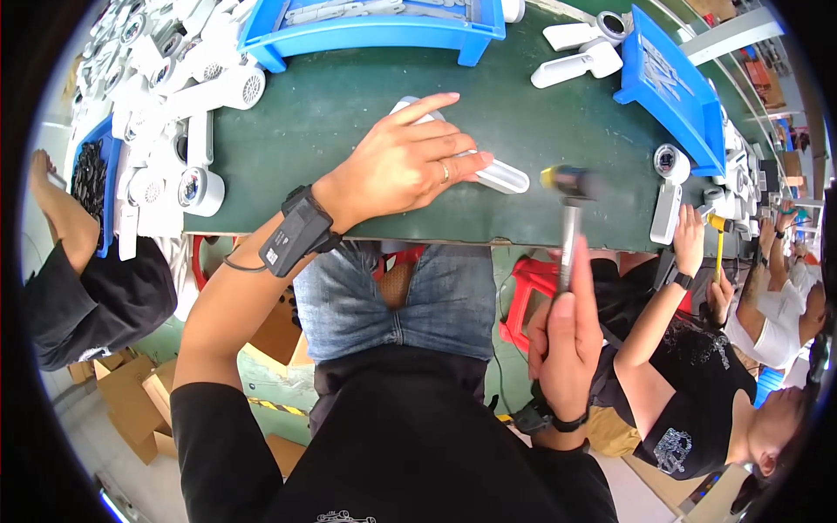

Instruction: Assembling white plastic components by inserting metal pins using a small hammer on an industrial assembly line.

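My left hand (405, 166) is over the near middle of the table, with its fingers across a long white plastic piece (504, 178) and holding it down. One rounded, grooved end sticks out past my fingers to the right, and a bit of its other end shows above my hand. Most of its middle is hidden. To the right, my right hand (567, 349) is wrapped around the handle of a small mallet (573, 185). The mallet is upright, its dark head with a yellow face raised just right of the piece and apart from it; the head is blurred.
A blue bin (370, 39) of grey strips stands at the back, and another blue bin (671, 96) at the right. White handheld units with round grilles (222, 91) heap up at left; a few more (580, 61) lie at far right. A co-worker's hand (689, 240) is close on the right.
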`<act>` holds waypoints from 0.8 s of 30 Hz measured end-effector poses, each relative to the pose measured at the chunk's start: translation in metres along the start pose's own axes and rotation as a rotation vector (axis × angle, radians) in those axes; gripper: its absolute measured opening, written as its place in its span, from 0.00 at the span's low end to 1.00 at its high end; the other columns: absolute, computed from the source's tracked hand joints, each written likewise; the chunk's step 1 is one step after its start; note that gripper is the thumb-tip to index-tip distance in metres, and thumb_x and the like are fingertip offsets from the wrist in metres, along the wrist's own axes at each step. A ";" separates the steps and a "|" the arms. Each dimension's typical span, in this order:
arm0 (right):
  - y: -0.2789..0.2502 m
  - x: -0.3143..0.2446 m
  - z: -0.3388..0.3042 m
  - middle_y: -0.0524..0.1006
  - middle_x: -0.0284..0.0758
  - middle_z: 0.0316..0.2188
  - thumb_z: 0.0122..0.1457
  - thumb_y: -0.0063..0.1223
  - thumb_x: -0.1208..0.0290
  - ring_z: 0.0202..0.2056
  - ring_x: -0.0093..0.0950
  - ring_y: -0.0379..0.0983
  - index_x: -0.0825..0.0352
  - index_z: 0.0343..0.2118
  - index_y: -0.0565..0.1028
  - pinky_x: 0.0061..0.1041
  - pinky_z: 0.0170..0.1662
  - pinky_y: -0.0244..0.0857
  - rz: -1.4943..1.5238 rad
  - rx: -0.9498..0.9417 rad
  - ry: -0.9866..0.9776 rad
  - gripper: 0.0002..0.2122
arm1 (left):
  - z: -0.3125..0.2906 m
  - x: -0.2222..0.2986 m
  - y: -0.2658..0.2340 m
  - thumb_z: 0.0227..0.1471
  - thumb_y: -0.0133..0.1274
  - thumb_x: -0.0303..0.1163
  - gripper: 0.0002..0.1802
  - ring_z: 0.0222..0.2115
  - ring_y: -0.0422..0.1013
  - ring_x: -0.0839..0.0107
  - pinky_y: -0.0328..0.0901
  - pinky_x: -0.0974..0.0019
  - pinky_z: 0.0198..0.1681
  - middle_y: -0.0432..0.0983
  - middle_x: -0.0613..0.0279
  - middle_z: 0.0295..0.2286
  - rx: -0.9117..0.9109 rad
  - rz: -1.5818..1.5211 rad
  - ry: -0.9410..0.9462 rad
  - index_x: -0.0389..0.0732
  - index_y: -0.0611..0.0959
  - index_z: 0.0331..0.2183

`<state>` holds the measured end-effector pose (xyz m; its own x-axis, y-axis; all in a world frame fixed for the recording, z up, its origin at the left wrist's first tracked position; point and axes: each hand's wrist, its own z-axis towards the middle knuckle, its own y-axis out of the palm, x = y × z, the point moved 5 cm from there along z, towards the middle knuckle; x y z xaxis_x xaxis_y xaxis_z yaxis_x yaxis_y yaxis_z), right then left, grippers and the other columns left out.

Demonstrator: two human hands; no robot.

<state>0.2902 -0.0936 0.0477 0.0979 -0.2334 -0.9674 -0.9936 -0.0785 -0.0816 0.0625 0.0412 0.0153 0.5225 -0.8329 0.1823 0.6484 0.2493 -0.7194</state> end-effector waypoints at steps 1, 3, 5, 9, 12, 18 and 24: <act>0.001 0.008 0.008 0.62 0.22 0.20 0.77 0.38 0.70 0.22 0.13 0.58 0.62 0.76 0.54 0.18 0.26 0.56 -0.003 -0.002 -0.003 0.26 | 0.001 -0.001 0.001 0.49 0.70 0.33 0.16 0.36 0.80 0.69 0.70 0.49 0.62 0.85 0.68 0.35 -0.010 0.005 0.001 0.48 0.91 0.43; 0.005 0.023 0.030 0.64 0.22 0.21 0.76 0.38 0.72 0.22 0.13 0.58 0.64 0.76 0.54 0.17 0.26 0.56 -0.325 -0.029 0.066 0.27 | 0.002 -0.002 0.001 0.49 0.70 0.33 0.16 0.36 0.80 0.69 0.70 0.48 0.62 0.85 0.69 0.35 -0.012 0.011 0.003 0.48 0.91 0.43; 0.002 0.002 0.001 0.61 0.19 0.20 0.79 0.37 0.66 0.17 0.11 0.54 0.64 0.76 0.53 0.14 0.19 0.50 -0.152 -0.001 -0.077 0.26 | 0.002 0.000 0.001 0.49 0.70 0.33 0.16 0.35 0.80 0.69 0.70 0.47 0.63 0.85 0.69 0.35 -0.009 -0.031 -0.018 0.48 0.91 0.42; 0.012 0.026 0.032 0.62 0.21 0.21 0.76 0.39 0.72 0.23 0.12 0.58 0.63 0.76 0.53 0.17 0.27 0.56 -0.253 -0.094 0.086 0.27 | 0.004 -0.006 -0.008 0.49 0.69 0.33 0.15 0.37 0.80 0.69 0.64 0.45 0.67 0.84 0.67 0.36 -0.002 0.002 -0.016 0.48 0.91 0.42; 0.008 0.007 0.007 0.62 0.21 0.20 0.77 0.39 0.71 0.20 0.12 0.56 0.63 0.77 0.51 0.17 0.23 0.55 -0.137 -0.108 0.067 0.28 | 0.009 -0.004 -0.015 0.47 0.67 0.31 0.16 0.45 0.77 0.66 0.55 0.45 0.73 0.83 0.66 0.36 -0.149 -0.077 -0.140 0.48 0.91 0.42; 0.011 -0.009 0.011 0.63 0.22 0.19 0.75 0.40 0.75 0.17 0.11 0.53 0.64 0.77 0.49 0.15 0.21 0.51 0.141 -0.062 -0.021 0.30 | 0.017 -0.006 -0.038 0.43 0.62 0.24 0.22 0.59 0.65 0.52 0.56 0.48 0.68 0.73 0.58 0.59 -0.403 -0.063 0.028 0.47 0.91 0.44; 0.029 -0.015 0.027 0.65 0.23 0.21 0.75 0.40 0.73 0.22 0.12 0.57 0.63 0.76 0.54 0.16 0.26 0.53 -0.157 -0.097 -0.114 0.28 | -0.057 0.015 -0.063 0.52 0.68 0.32 0.24 0.49 0.77 0.48 0.74 0.53 0.53 0.78 0.53 0.56 -0.005 -0.002 -0.519 0.48 0.87 0.52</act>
<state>0.2579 -0.0659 0.0532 0.2387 -0.1004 -0.9659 -0.9559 -0.1997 -0.2155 -0.0024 -0.0154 0.0252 0.7281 -0.4781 0.4912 0.6475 0.2448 -0.7216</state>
